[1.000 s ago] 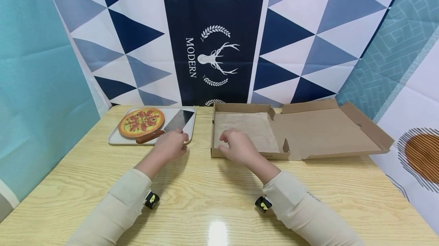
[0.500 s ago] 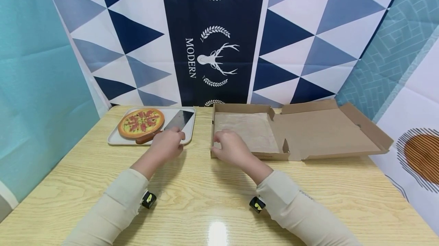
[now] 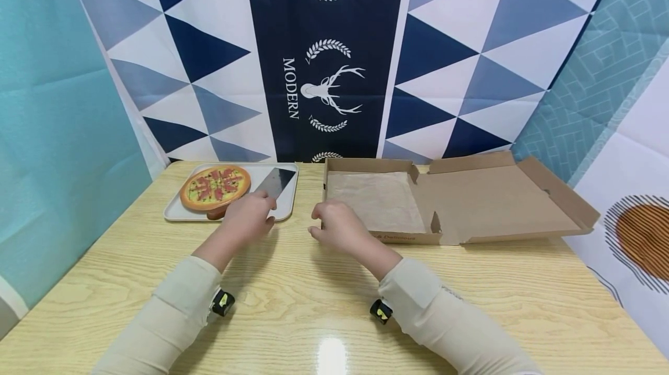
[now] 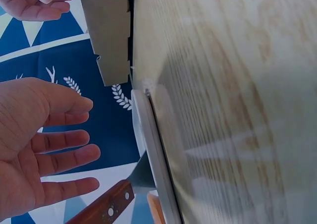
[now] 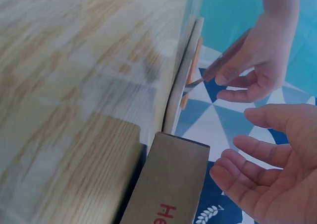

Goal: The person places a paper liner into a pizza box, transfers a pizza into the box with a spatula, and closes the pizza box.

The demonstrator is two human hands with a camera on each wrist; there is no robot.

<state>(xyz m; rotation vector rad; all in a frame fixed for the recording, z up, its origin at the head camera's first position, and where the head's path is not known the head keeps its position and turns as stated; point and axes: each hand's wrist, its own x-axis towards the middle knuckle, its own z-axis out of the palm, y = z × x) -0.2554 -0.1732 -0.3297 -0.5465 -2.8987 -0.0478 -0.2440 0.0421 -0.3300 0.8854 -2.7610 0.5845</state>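
On a clock with twelve at the far edge of the table (image 3: 308, 294), the cardboard box (image 3: 407, 238) sits towards one o'clock, its lid (image 3: 488, 206) folded out to two; the board should be light, stiff at its folds yet easily creased, so the side walls are the place to take it. At eleven o'clock lies the pale tray (image 3: 286, 201), probably rigid and smooth enough to slide, best held by opposite rims. The pizza (image 3: 215, 187) rests at the tray's nine o'clock; it looks firm and would likely lift most steadily with support from beneath. The spatula (image 3: 273, 182) has its blade at the tray's two o'clock and its riveted wooden handle (image 4: 106, 204) tilted up near six; that handle should give the surest hold on the thin, stiff blade. The left hand (image 3: 244, 218), just beside the handle, has fingers spread, gripping nothing; the right hand (image 3: 340, 227), fingers loosely bent, holds nothing near the box's seven-o'clock corner.
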